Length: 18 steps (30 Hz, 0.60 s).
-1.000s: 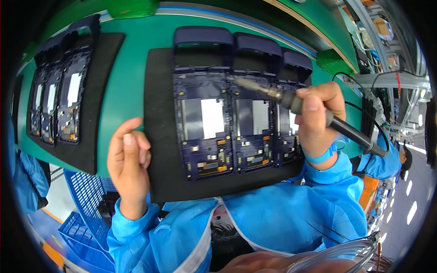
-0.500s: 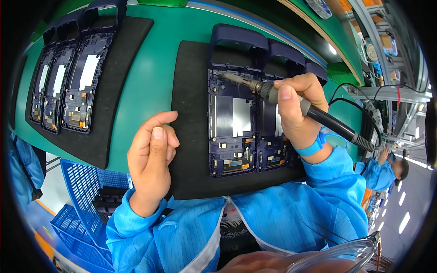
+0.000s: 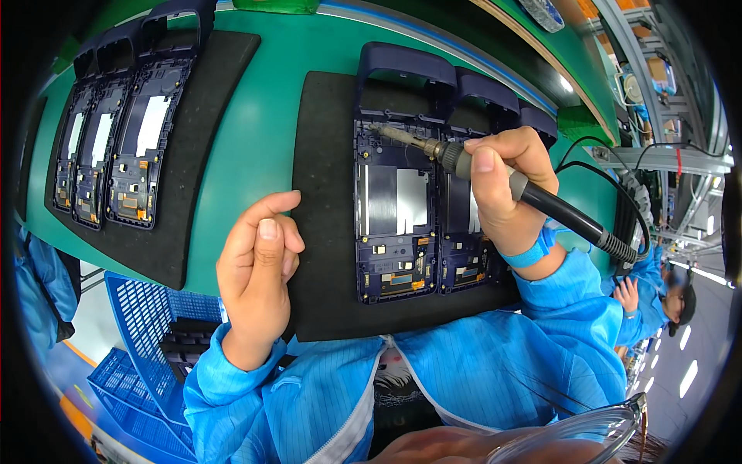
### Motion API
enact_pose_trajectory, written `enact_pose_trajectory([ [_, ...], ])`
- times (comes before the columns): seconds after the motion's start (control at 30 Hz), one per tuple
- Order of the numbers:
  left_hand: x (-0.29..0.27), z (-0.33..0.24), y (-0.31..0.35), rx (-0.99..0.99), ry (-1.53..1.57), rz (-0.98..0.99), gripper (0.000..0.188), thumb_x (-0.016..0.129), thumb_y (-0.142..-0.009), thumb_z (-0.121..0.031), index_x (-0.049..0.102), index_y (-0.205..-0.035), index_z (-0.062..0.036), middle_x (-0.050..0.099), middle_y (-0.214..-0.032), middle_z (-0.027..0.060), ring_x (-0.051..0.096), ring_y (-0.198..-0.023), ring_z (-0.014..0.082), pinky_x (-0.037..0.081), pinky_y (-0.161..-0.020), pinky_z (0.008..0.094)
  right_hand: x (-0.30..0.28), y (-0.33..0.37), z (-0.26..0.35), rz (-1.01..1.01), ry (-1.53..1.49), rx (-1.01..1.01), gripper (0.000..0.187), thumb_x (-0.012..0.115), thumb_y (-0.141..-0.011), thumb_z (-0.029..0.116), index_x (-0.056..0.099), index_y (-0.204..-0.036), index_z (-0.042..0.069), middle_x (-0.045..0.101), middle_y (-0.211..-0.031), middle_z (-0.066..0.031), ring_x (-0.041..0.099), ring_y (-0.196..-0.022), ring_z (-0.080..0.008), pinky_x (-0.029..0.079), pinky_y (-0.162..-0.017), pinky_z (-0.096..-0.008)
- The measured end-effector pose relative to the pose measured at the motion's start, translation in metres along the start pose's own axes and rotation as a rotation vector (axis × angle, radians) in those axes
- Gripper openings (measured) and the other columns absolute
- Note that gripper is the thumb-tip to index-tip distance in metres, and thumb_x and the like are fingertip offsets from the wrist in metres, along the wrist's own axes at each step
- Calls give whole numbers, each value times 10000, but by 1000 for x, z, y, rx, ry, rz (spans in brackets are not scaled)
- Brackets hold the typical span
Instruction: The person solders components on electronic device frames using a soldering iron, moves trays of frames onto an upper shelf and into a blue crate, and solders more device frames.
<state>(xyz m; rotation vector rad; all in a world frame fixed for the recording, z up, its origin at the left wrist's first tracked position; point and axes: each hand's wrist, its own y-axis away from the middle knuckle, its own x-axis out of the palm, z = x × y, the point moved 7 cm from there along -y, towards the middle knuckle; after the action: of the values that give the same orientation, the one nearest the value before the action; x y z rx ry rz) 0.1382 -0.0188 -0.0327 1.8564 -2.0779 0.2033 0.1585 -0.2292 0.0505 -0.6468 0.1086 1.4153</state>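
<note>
My right hand [image 3: 510,182] is closed round a soldering iron [image 3: 560,207], its grip between thumb and fingers. The iron's tip rests at or just above the upper left corner of a dark open device housing [image 3: 379,201]; contact cannot be made out. This housing holds a silver plate and small circuit parts, and a raised frame stands at its far end. A second housing [image 3: 457,259] lies close on its right, partly behind my right hand. Both lie on a black foam mat [image 3: 328,155]. My left hand [image 3: 259,267] hovers by the mat's left edge, fingers curled, nothing visible in them.
Several similar housings [image 3: 139,155] lie on another black mat [image 3: 220,100] at the left of the green table [image 3: 267,54]. A blue crate [image 3: 135,309] stands below left. The iron's black cable [image 3: 645,224] runs off right. Another person [image 3: 645,298] is at the far right.
Both my hands and the iron have kept nearly the same place. At the far right the other person has shifted, and a hand now shows there.
</note>
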Motion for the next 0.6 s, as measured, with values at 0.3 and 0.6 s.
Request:
enact_pose_trajectory([
  [0.3,3,-2,1,22,-19,0,303,350,-900,-159,438,-1090,61,437,-691,6,300,-506,14,244,-417,145,-9,4,5,-37,-46,63,77,588,-747,83,540,-761,23,545,-719,-37,502,-632,-75,420,-584,-217],
  [0.6,2,2,-4,-158,56,-103,306,374,-880,-124,430,-1122,54,421,-673,-4,290,-479,7,210,-398,140,-95,39,19,-335,-115,191,202,480,-776,229,449,-739,33,410,-568,-10,370,-451,-51,289,-406,-170],
])
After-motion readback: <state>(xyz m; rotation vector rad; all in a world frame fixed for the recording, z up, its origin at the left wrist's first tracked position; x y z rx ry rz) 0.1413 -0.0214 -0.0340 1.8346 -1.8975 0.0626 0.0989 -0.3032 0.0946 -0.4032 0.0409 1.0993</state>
